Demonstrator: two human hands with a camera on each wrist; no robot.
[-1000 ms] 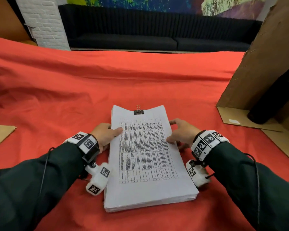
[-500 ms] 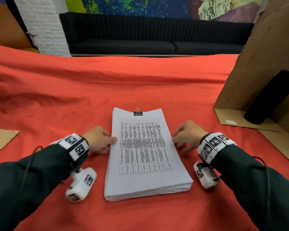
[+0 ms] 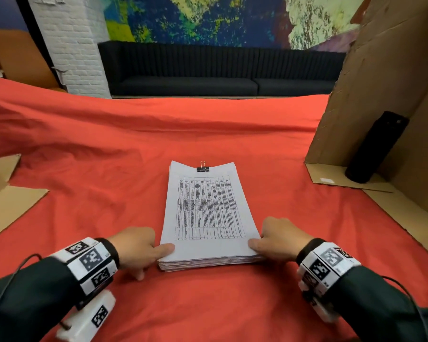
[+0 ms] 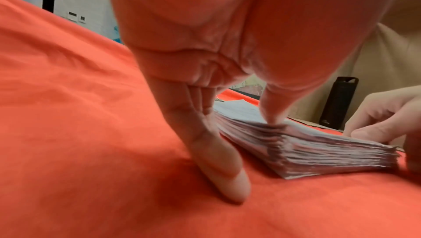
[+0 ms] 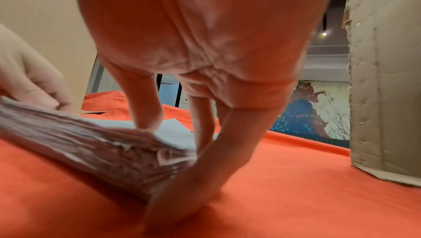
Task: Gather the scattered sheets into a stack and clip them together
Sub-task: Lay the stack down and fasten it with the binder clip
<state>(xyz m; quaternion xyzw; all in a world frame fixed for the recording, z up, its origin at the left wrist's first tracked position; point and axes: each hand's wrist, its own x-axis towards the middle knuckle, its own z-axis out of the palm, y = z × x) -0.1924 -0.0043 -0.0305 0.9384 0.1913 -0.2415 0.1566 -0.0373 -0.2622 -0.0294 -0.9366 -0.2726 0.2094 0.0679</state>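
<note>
A thick stack of printed sheets (image 3: 208,213) lies on the red cloth, with a black binder clip (image 3: 203,167) on its far edge. My left hand (image 3: 139,250) holds the near left corner, thumb on top and fingers down along the side. My right hand (image 3: 277,240) holds the near right corner the same way. In the left wrist view the thumb (image 4: 271,108) presses on the stack (image 4: 307,152) and the fingers (image 4: 216,161) reach the cloth. In the right wrist view the fingers (image 5: 205,161) run down the edge of the stack (image 5: 91,152).
A tall cardboard box (image 3: 381,95) stands open at the right with a black bottle (image 3: 376,146) inside it. Flat cardboard pieces (image 3: 10,208) lie at the left edge. The red cloth (image 3: 109,156) is wrinkled on the left. A dark sofa (image 3: 208,70) sits beyond the table.
Both hands slid back from the middle of the stack's sides to its near corners. Half a second ago they were off the paper; now the thumbs lie on top.
</note>
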